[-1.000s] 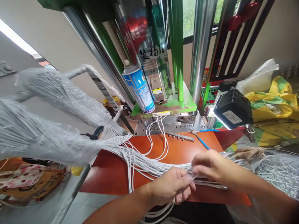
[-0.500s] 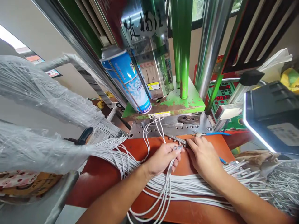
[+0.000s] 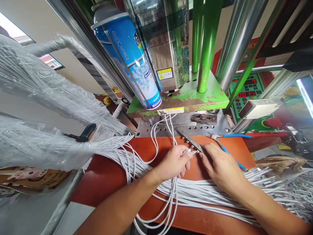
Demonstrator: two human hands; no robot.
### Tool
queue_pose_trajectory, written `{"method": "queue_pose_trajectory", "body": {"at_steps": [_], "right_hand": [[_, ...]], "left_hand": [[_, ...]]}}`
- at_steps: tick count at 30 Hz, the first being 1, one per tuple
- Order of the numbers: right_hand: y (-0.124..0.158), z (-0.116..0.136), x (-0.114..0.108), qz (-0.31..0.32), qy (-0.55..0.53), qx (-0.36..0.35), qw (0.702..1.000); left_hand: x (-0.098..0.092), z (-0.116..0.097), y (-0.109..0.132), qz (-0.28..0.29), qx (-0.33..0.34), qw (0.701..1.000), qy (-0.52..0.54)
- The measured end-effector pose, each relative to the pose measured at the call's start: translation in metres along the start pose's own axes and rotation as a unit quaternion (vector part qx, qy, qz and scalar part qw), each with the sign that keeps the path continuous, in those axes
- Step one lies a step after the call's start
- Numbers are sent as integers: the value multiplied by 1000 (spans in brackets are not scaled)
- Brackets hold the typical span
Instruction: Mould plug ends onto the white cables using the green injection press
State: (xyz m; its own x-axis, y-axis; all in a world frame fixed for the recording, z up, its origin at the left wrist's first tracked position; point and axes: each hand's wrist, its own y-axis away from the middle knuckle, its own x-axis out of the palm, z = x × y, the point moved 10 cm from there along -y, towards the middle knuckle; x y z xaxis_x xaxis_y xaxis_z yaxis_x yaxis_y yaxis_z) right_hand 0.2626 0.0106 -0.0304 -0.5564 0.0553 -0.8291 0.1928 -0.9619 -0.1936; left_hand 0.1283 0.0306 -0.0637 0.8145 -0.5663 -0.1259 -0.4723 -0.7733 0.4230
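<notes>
My left hand (image 3: 174,161) is closed around several white cables (image 3: 173,192), which hang below it in loops. Small metal-tipped plugs (image 3: 190,151) show at its thumb and fingertips. My right hand (image 3: 220,160) grips the near end of a narrow dark metal bar (image 3: 189,139), which lies slanted on the orange-brown work surface (image 3: 141,148). Small metal pieces stick out along the bar's left edge, and the plugs at my left fingertips are close to that edge. Whether they touch it I cannot tell.
A bundle of white cables (image 3: 195,192) runs across the surface under my hands. Blue-handled pliers (image 3: 226,150) lie beyond my right hand. A blue spray can (image 3: 132,62) stands on the green machine plate (image 3: 190,102), above a drilled metal bed (image 3: 179,132). Plastic-wrapped cables (image 3: 49,94) hang at left.
The view has shifted, with the machine now larger. More of the metal bar shows between my hands. Both hands keep their hold, the left plugs close beside the bar.
</notes>
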Motion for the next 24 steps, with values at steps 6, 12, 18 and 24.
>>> {"method": "queue_pose_trajectory", "body": {"at_steps": [6,12,18,24], "right_hand": [[-1,9,3,9,17,-40,999],[-2,6,-4,-8,-45,-32,998],[-1,-6,-12,-38,-41,0,998],[-1,-2,-8,-15,-22,-11,1000]], "left_hand": [[2,-3,-3,-9,16,999,-31],[7,-3,-6,3,13,1000,21],[-12,-13,-6,15,46,992,119],[-22,-9,-7,-6,38,998,43]]}}
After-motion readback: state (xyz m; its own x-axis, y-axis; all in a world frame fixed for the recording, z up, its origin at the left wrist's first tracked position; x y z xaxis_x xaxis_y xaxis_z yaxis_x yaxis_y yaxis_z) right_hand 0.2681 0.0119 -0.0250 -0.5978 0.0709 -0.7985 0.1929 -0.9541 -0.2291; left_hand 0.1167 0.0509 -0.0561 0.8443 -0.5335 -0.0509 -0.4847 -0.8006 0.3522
